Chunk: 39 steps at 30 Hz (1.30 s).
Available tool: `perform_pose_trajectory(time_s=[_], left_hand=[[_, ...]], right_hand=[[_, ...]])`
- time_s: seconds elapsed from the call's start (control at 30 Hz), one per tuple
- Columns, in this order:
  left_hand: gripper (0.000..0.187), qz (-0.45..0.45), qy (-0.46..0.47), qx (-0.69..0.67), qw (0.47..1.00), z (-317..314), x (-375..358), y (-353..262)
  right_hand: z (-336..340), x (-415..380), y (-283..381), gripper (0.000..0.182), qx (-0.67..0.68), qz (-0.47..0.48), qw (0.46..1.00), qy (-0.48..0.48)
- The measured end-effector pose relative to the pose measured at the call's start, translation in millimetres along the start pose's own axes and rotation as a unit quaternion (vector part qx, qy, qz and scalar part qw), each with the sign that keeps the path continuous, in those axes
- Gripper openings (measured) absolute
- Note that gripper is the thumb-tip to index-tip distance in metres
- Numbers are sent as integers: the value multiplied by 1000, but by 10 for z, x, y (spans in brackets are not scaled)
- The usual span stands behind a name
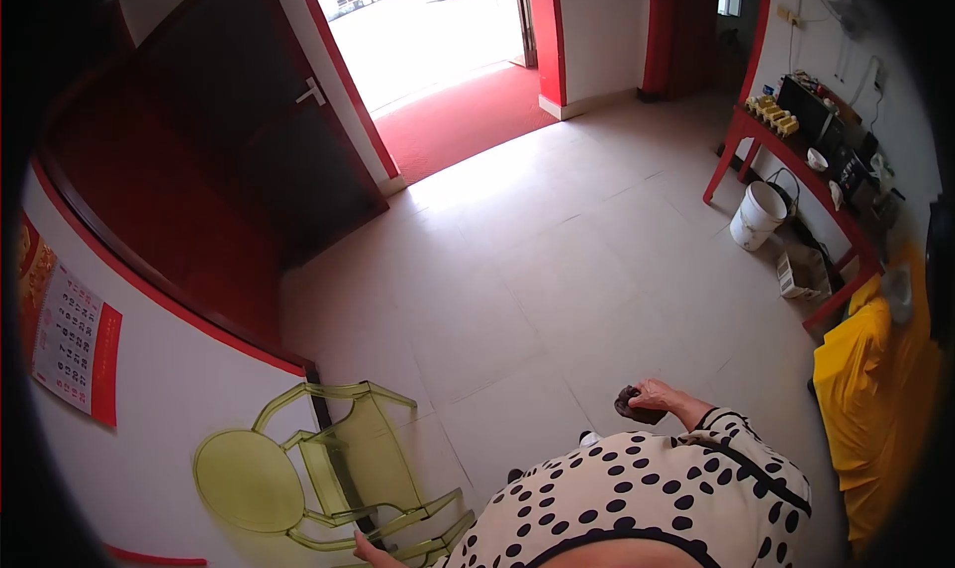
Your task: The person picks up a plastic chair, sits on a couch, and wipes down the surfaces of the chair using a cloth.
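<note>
My right hand (651, 397) is closed around a dark brown, crumpled cloth (627, 404), held out in front of my body above the tiled floor. Low in the view, my left hand (370, 550) shows only in part, its fingertips right at the seat side of a translucent green armchair (388, 459). The rest of that hand is cut off by the frame's lower edge. The chair has a round back (249, 479) and stands at my left by the wall.
A red table (798, 148) along the right wall carries yellow egg cartons (772, 115) and small items. Beneath it are a white bucket (758, 215) and a box (802, 273). Yellow fabric (854, 379) hangs at right. Ahead, a doorway opens onto red carpet (468, 120); a dark door (229, 100) stands left.
</note>
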<state>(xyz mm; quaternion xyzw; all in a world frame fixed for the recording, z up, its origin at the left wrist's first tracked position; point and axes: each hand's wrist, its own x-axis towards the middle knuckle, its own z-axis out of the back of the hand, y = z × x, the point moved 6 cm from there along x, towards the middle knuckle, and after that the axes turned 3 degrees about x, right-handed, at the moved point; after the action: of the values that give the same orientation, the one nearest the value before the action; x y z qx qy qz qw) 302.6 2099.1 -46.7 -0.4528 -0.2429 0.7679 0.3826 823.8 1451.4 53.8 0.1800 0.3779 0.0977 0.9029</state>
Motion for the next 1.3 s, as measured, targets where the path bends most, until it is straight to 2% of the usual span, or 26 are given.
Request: perform_pose_trajectory(time_s=[0.03,0.07,0.13,0.23,0.3,0.33,0.37,0.4,0.43,0.5,0.6,0.7,0.8,0.9,1.0,1.1,1.2,1.23,1.27,1.3], left_hand=[[58,8,22,3,1000,-98,55,49],[58,10,35,-4,999,-142,-99,-232],[57,25,72,13,997,-404,-12,-245],[56,31,146,47,988,-856,-208,-419],[56,28,199,82,976,-1155,-300,-418],[56,26,221,102,970,-1282,-334,-425],[56,22,245,121,962,-1399,-373,-431],[55,21,265,141,954,-1494,-418,-432],[55,19,282,159,946,-1602,-475,-422],[55,22,315,193,929,-1727,-558,-371],[54,19,350,229,908,-1892,-717,-336],[53,16,378,260,888,-1981,-899,-306],[52,12,393,286,874,-2030,-1029,-304],[52,3,410,311,857,-2127,-1215,-283],[51,-13,424,340,839,-2213,-1429,-258],[50,-33,435,368,821,-2307,-1771,-283],[50,-56,447,394,801,-2453,-2157,-270],[49,-53,457,401,792,-2689,-2046,-9],[49,-58,460,405,788,-2692,-2276,-10],[49,-61,462,410,784,-2692,-2490,43]], right_hand=[[-313,-70,-178,44,-51,-10,998,19],[-153,-454,2,46,-34,-13,999,-23],[-423,-878,-58,49,-52,-99,988,110],[-515,-1540,16,50,0,-143,975,171],[-652,-1776,-4,49,32,-164,978,122],[-772,-1815,-116,39,51,-161,982,86],[-685,-1987,33,40,70,-162,982,74],[-562,-2141,231,43,86,-206,973,50],[-667,-2172,89,47,106,-241,964,29],[-1045,-2104,-334,49,130,-249,960,-14],[-1546,-2200,-624,51,161,-227,960,-18],[-1535,-2721,-334,51,134,-297,945,5],[-1720,-2956,-347,49,111,-273,955,28],[-1838,-3202,-457,53,175,-319,931,14],[-2203,-3335,-889,55,277,-311,908,-53],[-2323,-3860,-1057,56,419,-276,854,-140],[-2597,-4421,-1352,56,414,-363,821,-153],[-2912,-4389,-1438,56,397,-419,806,-131],[-2931,-4640,-1502,52,391,-429,804,-129],[-2890,-4954,-1474,51,386,-379,821,-181]])
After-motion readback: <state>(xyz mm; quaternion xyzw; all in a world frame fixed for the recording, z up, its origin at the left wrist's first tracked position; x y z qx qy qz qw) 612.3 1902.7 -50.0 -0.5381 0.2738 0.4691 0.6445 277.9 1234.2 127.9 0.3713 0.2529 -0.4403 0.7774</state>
